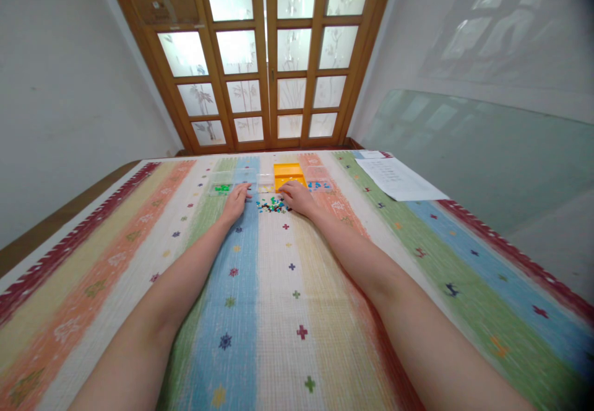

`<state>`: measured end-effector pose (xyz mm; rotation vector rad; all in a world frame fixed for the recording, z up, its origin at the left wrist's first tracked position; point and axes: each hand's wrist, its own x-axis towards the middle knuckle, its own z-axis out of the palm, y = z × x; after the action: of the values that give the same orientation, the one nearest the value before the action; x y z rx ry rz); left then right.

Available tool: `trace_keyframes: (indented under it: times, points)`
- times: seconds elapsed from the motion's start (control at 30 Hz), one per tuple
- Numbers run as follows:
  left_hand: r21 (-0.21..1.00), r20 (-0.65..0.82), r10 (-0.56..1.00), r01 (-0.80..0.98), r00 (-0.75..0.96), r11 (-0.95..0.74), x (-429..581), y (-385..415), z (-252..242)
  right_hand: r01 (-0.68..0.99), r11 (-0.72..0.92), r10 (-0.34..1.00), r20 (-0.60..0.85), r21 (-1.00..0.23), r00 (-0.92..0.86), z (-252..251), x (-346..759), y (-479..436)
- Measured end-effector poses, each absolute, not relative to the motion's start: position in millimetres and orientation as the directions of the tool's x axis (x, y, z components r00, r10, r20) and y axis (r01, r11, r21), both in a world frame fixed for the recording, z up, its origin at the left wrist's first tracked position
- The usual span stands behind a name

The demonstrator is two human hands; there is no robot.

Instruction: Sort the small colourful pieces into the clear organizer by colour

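A loose pile of tiny green, blue and dark pieces [273,205] lies on the striped cloth between my hands. At the left of the pile, my left hand [237,200] rests near the cloth, fingers stretched toward the right and slightly apart. My right hand [297,197] is at the pile's right edge, in front of an open orange box [288,170]. Its fingers are bent down and close together; anything between the tips is too small to make out. Clear boxes stand behind: one with green pieces [223,188], one with blue pieces [319,185], and another clear box [266,180] between.
The long table wears a striped, patterned tablecloth [278,337]. Sheets of paper [399,179] lie at the far right edge. Beyond the table are wooden glass-paned doors [269,58], and a pale glass panel [482,157] leans along the right wall.
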<state>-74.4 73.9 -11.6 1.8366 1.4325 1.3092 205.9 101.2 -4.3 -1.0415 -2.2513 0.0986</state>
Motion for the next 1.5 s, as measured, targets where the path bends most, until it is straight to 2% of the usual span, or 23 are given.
trace_keyframes:
  times: [0.07, 0.13, 0.23, 0.33, 0.43, 0.57, 0.7, 0.77, 0.87, 1.0, 1.23, 1.5]
  points:
    - [0.924, 0.265, 0.959, 0.311, -0.102, -0.222, -78.6, 75.7, -10.1, 0.655, 0.684, 0.703, 0.527, -0.32, -0.477, -4.4, 206.1, 101.4]
    - [0.977, 0.167, 0.973, 0.156, -0.161, -0.142, -82.5, 78.0, -8.9, 0.655, 0.686, 0.701, 0.53, -0.317, -0.478, -4.7, 206.2, 101.8]
    - [0.996, 0.092, 0.978, 0.011, -0.187, -0.092, -87.2, 82.2, -8.6, 0.656, 0.689, 0.697, 0.532, -0.309, -0.481, -5.6, 206.1, 102.7]
    - [0.997, 0.062, 0.979, -0.038, -0.194, -0.071, -88.7, 84.2, -9.5, 0.656, 0.691, 0.693, 0.533, -0.303, -0.484, -6.1, 206.0, 103.4]
    - [0.994, 0.099, 0.977, 0.058, -0.191, -0.089, -87.1, 82.0, -10.4, 0.658, 0.689, 0.697, 0.525, -0.304, -0.488, -6.1, 206.0, 103.5]
    - [0.907, 0.267, 0.96, 0.358, -0.084, -0.221, -83.4, 76.3, -10.8, 0.658, 0.688, 0.7, 0.521, -0.307, -0.489, -5.0, 206.0, 102.8]
    - [0.603, 0.465, 0.855, 0.626, 0.23, -0.495, -76.9, 70.3, -10.9, 0.663, 0.679, 0.711, 0.506, -0.313, -0.489, -3.0, 205.9, 101.1]
    - [0.461, 0.475, 0.802, 0.673, 0.363, -0.578, -72.4, 67.2, -10.8, 0.665, 0.678, 0.712, 0.506, -0.313, -0.487, -2.5, 205.9, 100.2]
    - [0.348, 0.446, 0.748, 0.675, 0.492, -0.651, -66.4, 63.3, -10.0, 0.66, 0.683, 0.707, 0.513, -0.313, -0.487, -3.1, 205.7, 99.8]
    - [0.329, 0.404, 0.728, 0.655, 0.554, -0.681, -62.8, 60.9, -8.1, 0.662, 0.681, 0.707, 0.517, -0.314, -0.483, -4.7, 205.4, 100.9]
    - [0.327, 0.396, 0.753, 0.686, 0.525, -0.65, -62.1, 59.6, -5.9, 0.66, 0.676, 0.716, 0.507, -0.328, -0.481, -0.8, 205.2, 98.1]
    - [0.421, 0.53, 0.805, 0.742, 0.265, -0.522, -82.9, 70.1, -4.5, 0.664, 0.677, 0.715, 0.496, -0.318, -0.492, 0.5, 205.3, 97.9]
